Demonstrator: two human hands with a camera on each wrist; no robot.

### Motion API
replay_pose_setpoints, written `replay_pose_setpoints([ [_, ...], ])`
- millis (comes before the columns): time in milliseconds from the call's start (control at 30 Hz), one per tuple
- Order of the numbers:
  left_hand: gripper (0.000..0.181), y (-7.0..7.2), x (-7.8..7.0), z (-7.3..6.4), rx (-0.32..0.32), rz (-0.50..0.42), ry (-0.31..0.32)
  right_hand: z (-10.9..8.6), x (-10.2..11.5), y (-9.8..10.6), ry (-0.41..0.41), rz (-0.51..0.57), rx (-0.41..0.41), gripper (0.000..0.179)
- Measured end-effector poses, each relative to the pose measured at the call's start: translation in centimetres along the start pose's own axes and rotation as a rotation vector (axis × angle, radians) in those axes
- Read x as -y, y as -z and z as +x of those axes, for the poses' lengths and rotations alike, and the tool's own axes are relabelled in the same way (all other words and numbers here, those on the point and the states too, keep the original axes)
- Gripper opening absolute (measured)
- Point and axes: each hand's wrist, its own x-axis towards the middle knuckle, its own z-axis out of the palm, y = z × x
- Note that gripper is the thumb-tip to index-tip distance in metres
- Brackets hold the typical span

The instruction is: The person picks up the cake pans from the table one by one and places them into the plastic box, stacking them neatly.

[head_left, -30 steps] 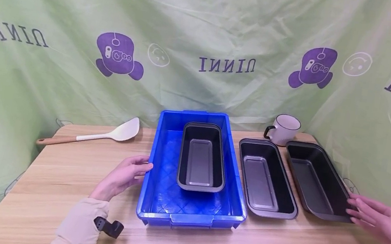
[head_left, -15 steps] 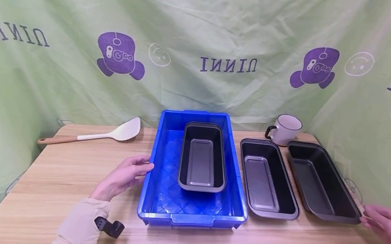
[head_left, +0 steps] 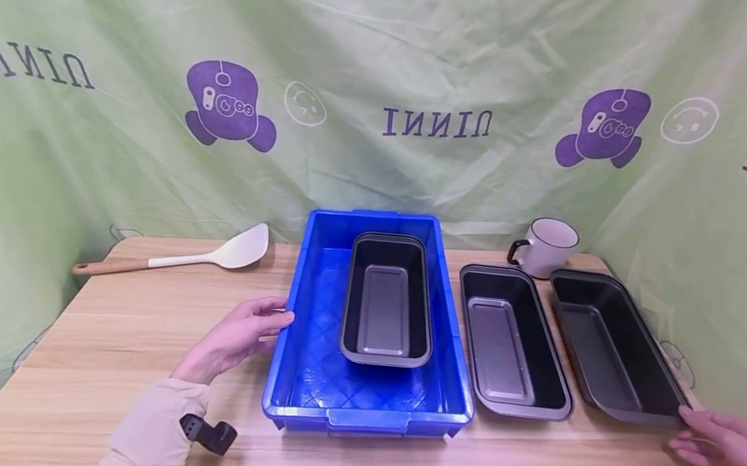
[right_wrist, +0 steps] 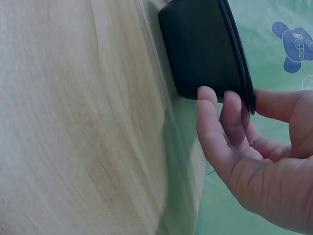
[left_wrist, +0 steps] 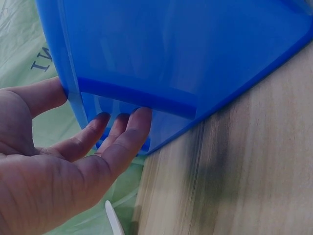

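Note:
In the head view, my left hand (head_left: 240, 338) holds the left side of a blue plastic bin (head_left: 365, 420). The left wrist view shows its thumb at the bin's rim and the other fingertips against the outer wall. A dark loaf pan (head_left: 386, 310) sits inside the bin. Two more stand to the right: a middle loaf pan (head_left: 504, 347) and a far-right loaf pan (head_left: 604, 349). My right hand (head_left: 736, 455) pinches that last one at its near right corner. Its thumb is on the rim and its fingers reach the outer wall (right_wrist: 203, 54).
A white spatula (head_left: 238, 247) with a wooden handle lies at the back left of the wooden table (head_left: 138, 327). Behind the right-hand pans stands a white mug (head_left: 549, 250) with a black handle. Green cloth (head_left: 372, 42) hangs close around the back and sides.
My right hand has moved slightly down around the far-right loaf pan's near corner, and its thumb is now on the rim. The left hand, bin and pans stay nearly still.

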Motion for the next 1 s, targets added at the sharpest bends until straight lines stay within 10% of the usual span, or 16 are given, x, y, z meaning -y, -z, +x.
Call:
replay_pose_setpoints([
  [367,0.053,0.06,0.07,-0.14,0.001,-0.004,-0.007,0.97,-0.4,0.84,0.001,0.25,0.31,0.038],
  [1000,0.056,0.11,0.03,-0.18,0.019,-0.012,-0.016,0.68,-0.26,0.27,-0.043,0.521,0.442,0.043],
])
